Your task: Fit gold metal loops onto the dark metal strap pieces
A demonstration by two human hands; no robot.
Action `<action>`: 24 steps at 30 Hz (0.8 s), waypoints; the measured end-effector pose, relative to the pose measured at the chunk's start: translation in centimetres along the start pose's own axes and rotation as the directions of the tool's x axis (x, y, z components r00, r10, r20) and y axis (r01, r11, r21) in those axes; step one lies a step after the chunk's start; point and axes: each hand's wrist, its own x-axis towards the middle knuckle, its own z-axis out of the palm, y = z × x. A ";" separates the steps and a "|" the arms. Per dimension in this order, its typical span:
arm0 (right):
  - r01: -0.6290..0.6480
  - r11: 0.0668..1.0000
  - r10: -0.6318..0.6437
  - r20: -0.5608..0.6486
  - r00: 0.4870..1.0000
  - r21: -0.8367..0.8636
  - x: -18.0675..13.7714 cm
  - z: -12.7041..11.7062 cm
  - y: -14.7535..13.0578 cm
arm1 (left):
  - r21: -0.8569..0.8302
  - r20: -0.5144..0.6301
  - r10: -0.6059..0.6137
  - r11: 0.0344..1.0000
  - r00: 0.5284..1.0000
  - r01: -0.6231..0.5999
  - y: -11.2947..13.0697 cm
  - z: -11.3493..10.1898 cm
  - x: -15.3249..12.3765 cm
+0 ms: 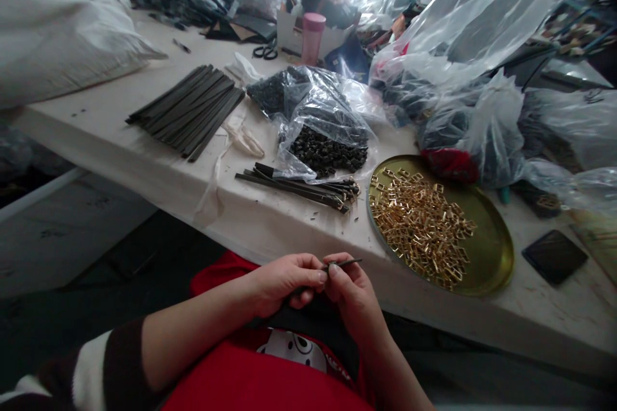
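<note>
Both my hands meet over my lap, just below the table's front edge. My left hand (284, 281) and my right hand (351, 292) are closed in a pinch on one thin dark strap (344, 262), whose end pokes out to the right. On the table above lies a small bundle of finished dark straps (294, 183) with gold ends. A round brass tray (486, 263) heaped with gold metal buckles (424, 225) sits to the right of them.
A larger stack of dark straps (187, 109) lies at the left. Clear plastic bags of small black parts (322, 135) and more bags (463, 77) crowd the middle and right. A pink cup (312, 37), scissors (265, 51) and a black phone (554, 255) are also there.
</note>
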 end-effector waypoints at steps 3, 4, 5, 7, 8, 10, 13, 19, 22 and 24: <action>0.014 1.000 -0.013 -0.018 1.000 0.010 0.1 0.2 0.0 | 0.029 -0.054 0.022 0.999 0.998 -0.020 0.1 0.0 0.5; 0.011 1.000 -0.011 -0.021 1.000 0.013 0.2 0.2 0.0 | 0.065 -0.077 0.046 0.997 0.996 -0.041 0.1 0.0 0.6; 0.005 1.000 -0.005 -0.023 1.000 0.017 0.2 0.2 0.0 | 0.125 -0.100 0.091 0.989 0.991 -0.078 0.1 0.0 0.7; -0.015 0.999 0.016 -0.021 1.000 0.041 0.2 0.3 0.0 | 0.345 -0.145 0.247 0.920 0.958 -0.185 0.1 0.0 0.9; -0.027 0.998 0.029 -0.020 0.999 0.060 0.3 0.3 0.0 | 0.494 -0.148 0.348 0.837 0.926 -0.235 0.1 -0.1 1.0; -0.049 0.993 0.052 -0.024 0.998 0.105 0.4 0.4 0.1 | 0.769 -0.078 0.512 0.576 0.855 -0.275 0.0 -0.3 1.0; -0.087 0.984 0.097 -0.051 0.994 0.157 0.6 0.7 0.3 | 0.960 0.081 0.561 0.179 0.824 -0.216 -0.3 -0.7 0.9; -0.112 0.988 0.121 -0.086 0.989 0.106 0.7 1.0 0.6 | 0.920 -0.065 0.503 0.365 0.862 -0.144 0.1 -0.6 0.8; -0.067 0.997 0.069 -0.079 0.994 0.030 0.3 0.8 0.7 | 0.727 -0.184 0.358 0.677 0.915 -0.119 0.6 -0.6 0.9; -0.021 1.000 0.020 -0.074 0.997 -0.020 0.0 0.5 0.7 | 0.601 -0.214 0.279 0.793 0.936 -0.099 0.8 -0.6 0.9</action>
